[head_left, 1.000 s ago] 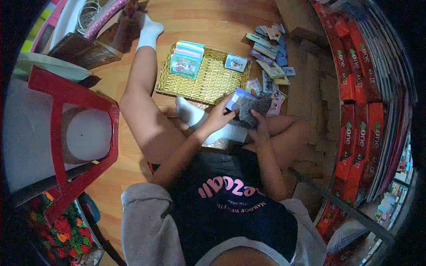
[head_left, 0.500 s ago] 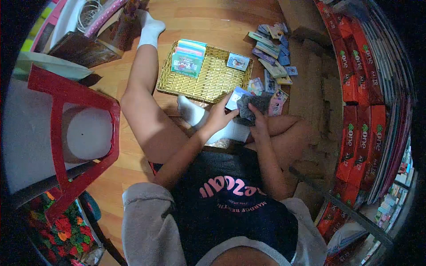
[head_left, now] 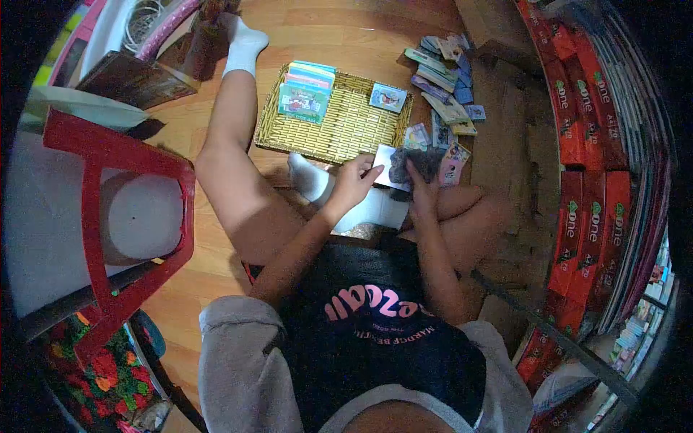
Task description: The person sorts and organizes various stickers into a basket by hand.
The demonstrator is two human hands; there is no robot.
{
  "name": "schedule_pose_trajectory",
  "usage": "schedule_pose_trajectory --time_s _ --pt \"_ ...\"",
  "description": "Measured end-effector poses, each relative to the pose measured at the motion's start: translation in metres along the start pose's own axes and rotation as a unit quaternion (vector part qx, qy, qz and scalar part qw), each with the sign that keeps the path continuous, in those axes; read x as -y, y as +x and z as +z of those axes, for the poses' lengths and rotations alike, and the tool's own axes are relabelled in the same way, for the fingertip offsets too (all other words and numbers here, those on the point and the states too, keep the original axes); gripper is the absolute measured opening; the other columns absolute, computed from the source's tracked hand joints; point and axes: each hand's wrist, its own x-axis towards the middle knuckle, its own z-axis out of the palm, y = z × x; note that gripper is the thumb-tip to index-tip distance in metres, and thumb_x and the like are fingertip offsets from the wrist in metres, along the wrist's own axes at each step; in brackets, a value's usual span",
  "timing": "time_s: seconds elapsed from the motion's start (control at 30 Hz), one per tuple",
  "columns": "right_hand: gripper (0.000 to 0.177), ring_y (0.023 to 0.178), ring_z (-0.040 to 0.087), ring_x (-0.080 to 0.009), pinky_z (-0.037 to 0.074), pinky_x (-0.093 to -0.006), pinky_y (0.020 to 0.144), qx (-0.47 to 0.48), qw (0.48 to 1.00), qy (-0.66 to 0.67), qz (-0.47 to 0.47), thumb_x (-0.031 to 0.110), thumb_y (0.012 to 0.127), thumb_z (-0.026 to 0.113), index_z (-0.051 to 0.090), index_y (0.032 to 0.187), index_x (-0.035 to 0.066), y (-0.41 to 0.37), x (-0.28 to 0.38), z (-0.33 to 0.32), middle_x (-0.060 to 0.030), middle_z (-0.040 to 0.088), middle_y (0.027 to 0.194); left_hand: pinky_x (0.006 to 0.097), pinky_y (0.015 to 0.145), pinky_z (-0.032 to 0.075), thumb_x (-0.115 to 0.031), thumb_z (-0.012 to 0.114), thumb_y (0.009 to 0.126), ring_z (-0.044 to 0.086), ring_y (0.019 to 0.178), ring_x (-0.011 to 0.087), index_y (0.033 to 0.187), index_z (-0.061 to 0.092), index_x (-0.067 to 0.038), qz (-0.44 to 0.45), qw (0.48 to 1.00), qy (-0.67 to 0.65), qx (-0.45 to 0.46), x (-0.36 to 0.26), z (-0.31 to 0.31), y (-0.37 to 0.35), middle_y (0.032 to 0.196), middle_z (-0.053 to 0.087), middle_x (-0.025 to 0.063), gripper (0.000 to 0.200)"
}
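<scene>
I sit on a wooden floor with my legs out. My left hand (head_left: 355, 180) pinches a small card (head_left: 383, 159) whose pale side faces up. My right hand (head_left: 422, 189) presses a dark grey cloth (head_left: 422, 162) against that card. Just beyond my hands lies a woven yellow tray (head_left: 346, 133) holding a stack of colourful cards (head_left: 304, 90) at its left and one single card (head_left: 388, 97) at its right. More loose cards (head_left: 444, 79) lie scattered on the floor to the right of the tray.
A red plastic stool (head_left: 119, 209) stands at the left. Red boxes (head_left: 585, 159) line the right side beside brown cardboard (head_left: 516, 144). A white paper (head_left: 375, 209) lies on my leg. Dark boxes (head_left: 137, 76) sit at the upper left.
The card in my left hand has turned from its blue side to its pale side. Both hands have shifted slightly up and right, the cloth staying on the card.
</scene>
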Motion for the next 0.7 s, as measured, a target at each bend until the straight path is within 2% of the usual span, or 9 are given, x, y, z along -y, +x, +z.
schedule_pose_trajectory --time_s 0.1,0.2,0.27,0.4,0.47,0.6,0.67,0.7 --pt "0.066 0.097 0.048 -0.0222 0.041 -0.0319 0.082 -0.035 0.999 0.009 0.034 0.009 0.066 0.069 0.034 0.121 0.005 0.004 -0.007 -0.006 -0.0084 0.046 0.115 0.0259 0.061 0.044 -0.013 0.058 0.078 0.058 0.069 0.0141 0.091 0.054 0.005 -0.005 1.000 -0.024 0.002 -0.005 0.003 -0.001 0.074 0.061 0.0123 0.023" --pt "0.063 0.097 0.048 -0.0216 0.041 -0.0321 0.081 -0.069 0.996 0.041 0.050 0.008 0.067 0.068 0.035 0.120 0.006 -0.010 0.022 0.012 -0.0079 0.047 0.113 0.0252 0.059 0.044 -0.013 0.058 0.078 0.057 0.067 0.0130 0.091 0.054 0.005 0.033 0.996 -0.077 -0.014 0.009 0.008 0.001 0.074 0.061 0.0107 0.023" --pt "0.061 0.097 0.048 -0.0213 0.041 -0.0318 0.080 -0.063 0.996 0.046 0.045 0.008 0.068 0.068 0.036 0.120 0.006 -0.002 0.008 0.003 -0.0079 0.048 0.112 0.0235 0.053 0.042 -0.013 0.058 0.078 0.055 0.062 0.0108 0.090 0.054 0.005 -0.025 0.996 -0.083 -0.011 0.013 0.008 0.002 0.072 0.061 0.0089 0.022" --pt "0.058 0.095 0.049 -0.0209 0.043 -0.0314 0.077 -0.066 0.994 0.069 0.052 0.009 0.069 0.067 0.037 0.118 0.006 -0.005 0.017 0.007 -0.0079 0.049 0.109 0.0218 0.048 0.039 -0.014 0.058 0.078 0.051 0.058 0.0086 0.089 0.054 0.004 -0.043 0.993 -0.111 -0.004 0.007 0.007 0.002 0.070 0.060 0.0072 0.022" --pt "0.058 0.094 0.050 -0.0211 0.044 -0.0317 0.076 -0.068 0.992 0.078 0.066 0.010 0.069 0.067 0.037 0.118 0.006 -0.003 0.013 0.004 -0.0079 0.049 0.110 0.0218 0.054 0.049 -0.014 0.059 0.079 0.056 0.071 0.0118 0.100 0.049 0.007 -0.077 0.992 -0.092 0.028 0.008 0.005 0.003 0.082 0.060 0.0102 0.032" --pt "0.055 0.091 0.052 -0.0217 0.046 -0.0337 0.073 -0.087 0.990 0.081 0.075 0.015 0.072 0.065 0.037 0.118 0.007 -0.006 0.019 0.010 -0.0077 0.049 0.110 0.0221 0.054 0.049 -0.014 0.059 0.078 0.056 0.070 0.0117 0.099 0.050 0.007 -0.073 0.992 -0.095 0.028 0.009 0.006 0.003 0.081 0.060 0.0094 0.031" --pt "0.053 0.091 0.052 -0.0221 0.046 -0.0344 0.074 -0.064 0.987 0.122 0.083 0.018 0.073 0.065 0.038 0.118 0.007 -0.013 0.029 0.017 -0.0077 0.049 0.110 0.0211 0.047 0.039 -0.014 0.058 0.079 0.051 0.058 0.0084 0.090 0.054 0.005 -0.039 0.991 -0.127 -0.002 0.006 0.008 0.001 0.071 0.059 0.0073 0.022" --pt "0.051 0.091 0.052 -0.0226 0.046 -0.0352 0.074 -0.041 0.982 0.162 0.091 0.021 0.075 0.064 0.039 0.117 0.008 -0.016 0.036 0.021 -0.0077 0.049 0.110 0.0211 0.047 0.039 -0.014 0.058 0.079 0.051 0.058 0.0084 0.090 0.054 0.005 -0.039 0.991 -0.125 -0.001 0.006 0.007 0.002 0.071 0.059 0.0073 0.022"
